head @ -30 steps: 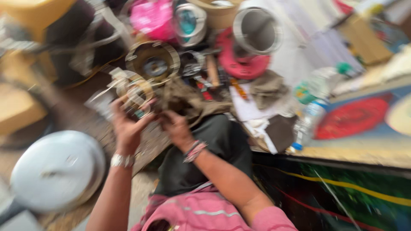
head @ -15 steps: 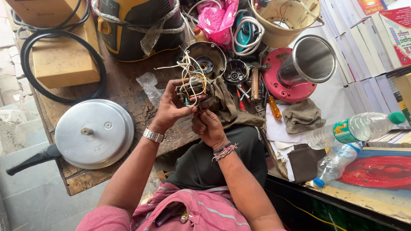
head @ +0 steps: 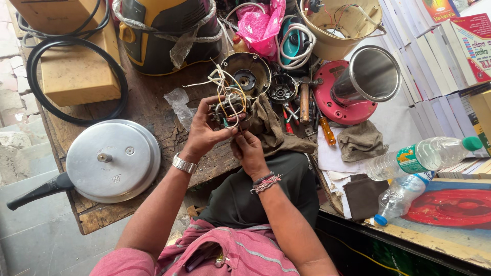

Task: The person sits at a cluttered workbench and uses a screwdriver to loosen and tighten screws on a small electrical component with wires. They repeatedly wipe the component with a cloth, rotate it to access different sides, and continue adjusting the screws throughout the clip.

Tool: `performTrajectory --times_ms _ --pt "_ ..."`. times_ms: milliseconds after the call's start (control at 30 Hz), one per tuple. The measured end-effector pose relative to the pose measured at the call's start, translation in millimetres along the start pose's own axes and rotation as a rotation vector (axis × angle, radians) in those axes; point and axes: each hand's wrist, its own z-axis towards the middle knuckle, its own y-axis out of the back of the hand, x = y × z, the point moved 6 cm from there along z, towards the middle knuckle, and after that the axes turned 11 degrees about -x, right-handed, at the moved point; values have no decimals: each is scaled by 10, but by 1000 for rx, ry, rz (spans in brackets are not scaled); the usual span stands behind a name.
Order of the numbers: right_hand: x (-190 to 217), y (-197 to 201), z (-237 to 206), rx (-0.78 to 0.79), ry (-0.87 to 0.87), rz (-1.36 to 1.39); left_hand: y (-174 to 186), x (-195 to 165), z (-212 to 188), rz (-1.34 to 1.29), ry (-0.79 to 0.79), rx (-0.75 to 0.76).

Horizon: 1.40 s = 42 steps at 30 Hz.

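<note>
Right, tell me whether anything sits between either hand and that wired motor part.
Nothing visible does. The left hand already grips the wired motor part from its left side, and the right hand touches it from below. Only the part's own loose wires stick out above, away from the fingers.

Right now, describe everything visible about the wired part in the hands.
The wired part is a small dark block, seemingly metal, with loose white, yellow and red wires fanning up from it. It is held above the table's edge: the left hand cups it from the side, and the right hand touches its underside.
</note>
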Motion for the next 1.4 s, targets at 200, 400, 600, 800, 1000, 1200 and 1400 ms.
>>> performTrajectory --times_ms 200,400,600,800,1000,1200,1400 --pt "80 63 18 -269 359 -447 46 103 -26 421 -99 -242" --pt "106 90 22 -291 318 -368 -50 105 -46 387 -162 -238" --pt "84 13 24 -113 72 -88 -19 31 16 384 -102 -182" --pt "142 -146 -56 184 -226 279 -23 -64 -2 140 -66 -71" --pt "165 -175 -79 207 -263 332 -44 -74 10 152 -76 -69" --pt "-7 -13 20 -60 -74 -153 177 83 2 283 -4 -253" --pt "-113 18 21 -79 3 -435 515 301 -64 85 192 -559"
